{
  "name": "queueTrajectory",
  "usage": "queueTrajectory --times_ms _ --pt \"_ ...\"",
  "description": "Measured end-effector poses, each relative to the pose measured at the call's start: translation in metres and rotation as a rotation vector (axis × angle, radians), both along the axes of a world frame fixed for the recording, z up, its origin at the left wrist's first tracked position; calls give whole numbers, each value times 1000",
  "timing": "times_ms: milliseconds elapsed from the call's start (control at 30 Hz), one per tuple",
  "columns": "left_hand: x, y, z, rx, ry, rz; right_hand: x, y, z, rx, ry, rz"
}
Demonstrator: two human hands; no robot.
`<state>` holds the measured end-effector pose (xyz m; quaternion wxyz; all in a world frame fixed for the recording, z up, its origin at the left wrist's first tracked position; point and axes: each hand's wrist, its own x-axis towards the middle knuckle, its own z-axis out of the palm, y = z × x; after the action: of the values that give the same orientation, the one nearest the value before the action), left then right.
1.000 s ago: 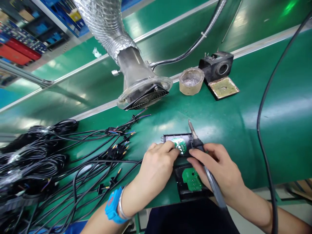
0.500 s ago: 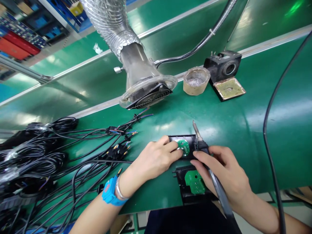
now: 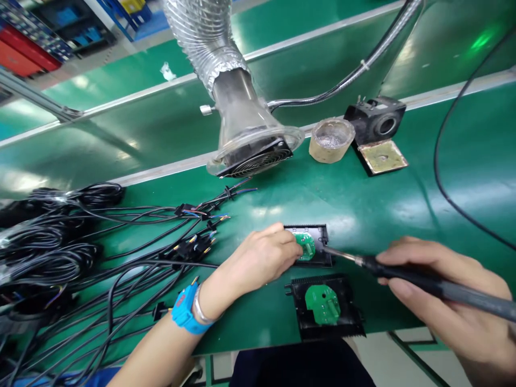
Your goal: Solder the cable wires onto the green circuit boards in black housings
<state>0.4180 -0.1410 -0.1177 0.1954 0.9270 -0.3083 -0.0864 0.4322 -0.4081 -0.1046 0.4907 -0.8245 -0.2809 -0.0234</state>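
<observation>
Person's right hand (image 3: pixel 461 325) grasps soldering iron (image 3: pixel 419 282), tip at far black case's (image 3: pixel 321 236) right end.
Left hand (image 3: pixel 266 253) at green board (image 3: pixel 308 248) inside that case; can't tell if pinching.

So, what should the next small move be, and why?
Probably ease the soldering iron leftward to the farther green board: the right hand holds it pointing that way, its tip just short of the board, the left hand at its left edge.

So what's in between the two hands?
In the head view, from left hand to right hand: the green board in the farther black case, then the soldering iron's metal end, pointing toward the case.
</observation>
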Motion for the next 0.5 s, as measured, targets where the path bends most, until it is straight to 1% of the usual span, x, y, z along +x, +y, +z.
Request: queueTrajectory --times_ms 67,133,300,500 --pt "1 1 -1 -17 0 -5 6 1 -2 18 14 123" --pt "1 2 -3 -23 -1 -8 8 8 -6 40 11 182" --pt "0 2 -4 -10 2 0 6 24 -15 80 -28 216" --pt "1 1 -2 -16 -32 -8 5 24 -19 86 -26 247"
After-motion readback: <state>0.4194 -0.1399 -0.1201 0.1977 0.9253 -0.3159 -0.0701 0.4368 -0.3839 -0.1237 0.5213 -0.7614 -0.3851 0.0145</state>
